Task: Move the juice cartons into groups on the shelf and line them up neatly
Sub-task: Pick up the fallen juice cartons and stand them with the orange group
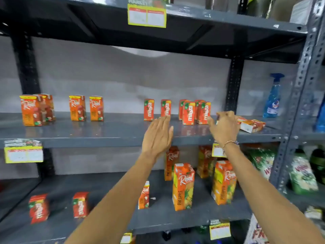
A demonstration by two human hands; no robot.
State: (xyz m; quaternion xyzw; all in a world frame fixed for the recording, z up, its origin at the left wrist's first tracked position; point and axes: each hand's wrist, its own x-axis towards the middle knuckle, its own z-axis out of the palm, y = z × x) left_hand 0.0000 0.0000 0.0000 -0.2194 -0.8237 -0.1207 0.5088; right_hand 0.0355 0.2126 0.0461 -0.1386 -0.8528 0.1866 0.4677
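Note:
On the middle shelf (109,131) stand several small orange Real cartons (77,108) at the left and several red Maaza cartons (189,112) right of centre. My left hand (158,136) is raised flat with fingers together, holding nothing, just below a lone Maaza carton (165,107). My right hand (224,127) hovers with curled fingers beside the Maaza cluster and next to fallen cartons (251,125) lying flat on the shelf; whether it grips anything is unclear. The lower shelf (109,184) holds tall Real pineapple cartons (182,186) and small red cartons (80,205).
A blue spray bottle (273,97) stands at the right end of the middle shelf, beyond the dark upright post (233,81). Green packets (302,175) fill the neighbouring rack to the right. Yellow price tags (23,154) hang on the shelf edges.

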